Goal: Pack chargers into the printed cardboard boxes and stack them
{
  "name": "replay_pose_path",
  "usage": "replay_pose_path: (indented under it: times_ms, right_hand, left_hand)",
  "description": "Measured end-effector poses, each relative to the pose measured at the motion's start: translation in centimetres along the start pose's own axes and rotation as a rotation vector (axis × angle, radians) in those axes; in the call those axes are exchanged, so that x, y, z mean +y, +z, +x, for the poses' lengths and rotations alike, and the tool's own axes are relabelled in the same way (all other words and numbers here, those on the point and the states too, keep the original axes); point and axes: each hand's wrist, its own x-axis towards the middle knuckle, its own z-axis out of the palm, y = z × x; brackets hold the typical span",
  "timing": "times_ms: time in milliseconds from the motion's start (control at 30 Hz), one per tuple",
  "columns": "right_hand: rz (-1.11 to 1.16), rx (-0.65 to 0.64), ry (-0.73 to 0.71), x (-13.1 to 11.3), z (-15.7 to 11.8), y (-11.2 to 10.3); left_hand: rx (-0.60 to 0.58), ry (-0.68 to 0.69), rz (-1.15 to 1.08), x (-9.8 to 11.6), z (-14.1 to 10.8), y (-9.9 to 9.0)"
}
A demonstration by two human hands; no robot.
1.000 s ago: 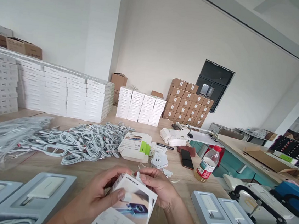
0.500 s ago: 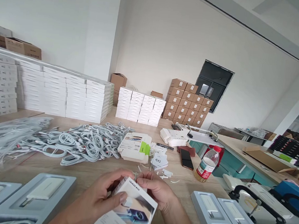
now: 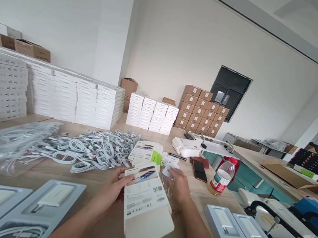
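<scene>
Head view: the person's left hand (image 3: 119,190) pinches a printed carton (image 3: 147,199) along its upper left edge, thumb on the printed face and the other fingers largely hidden behind. The carton is tilted above the tabletop between the forearms, its blank flap pointing back toward the wearer. The right hand (image 3: 179,185) is bent down over small white cards (image 3: 167,169) just beyond the carton; its fingertips are hidden, so whether it grips one cannot be told. A light pinch near the edge seems the sound way to hold the carton, since a hard thumb could dent the thin board; with cards overlapping so closely, fingertips would do best to separate a single one.

At the lower left, a grey tray (image 3: 75,194) carries a white charger (image 3: 58,194) in its upper recess and a coiled cable (image 3: 23,230) in the lower. Another tray (image 3: 212,226) on the right is filled likewise. Beyond it, a bottle (image 3: 222,178) has yellowish liquid at the bottom. Stacked white boxes (image 3: 72,102) hide their contents.
</scene>
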Motion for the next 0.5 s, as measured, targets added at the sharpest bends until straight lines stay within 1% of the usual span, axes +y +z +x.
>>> replay_pose_path:
  times_ms: [133,267,333,433,500]
  right_hand:
    - [-0.050,-0.037,-0.044,0.6,-0.2,0.5]
    - [-0.053,-0.038,-0.073,0.7,0.0,0.5]
    - [-0.039,-0.024,-0.089,0.7,0.1,0.4]
    - [-0.031,0.067,-0.108,0.4,0.1,-0.2]
    - [-0.010,0.177,-0.094,-0.3,0.0,-1.0]
  left_hand:
    - [0.031,-0.065,-0.223,-0.4,0.4,-0.4]
    - [-0.024,-0.146,-0.368,-0.3,0.7,-0.5]
    - [-0.027,-0.165,-0.398,-0.3,1.0,-0.6]
    - [0.017,-0.176,-0.409,-0.5,1.4,-0.9]
    - [0.047,-0.171,-0.419,-0.5,1.6,-1.1]
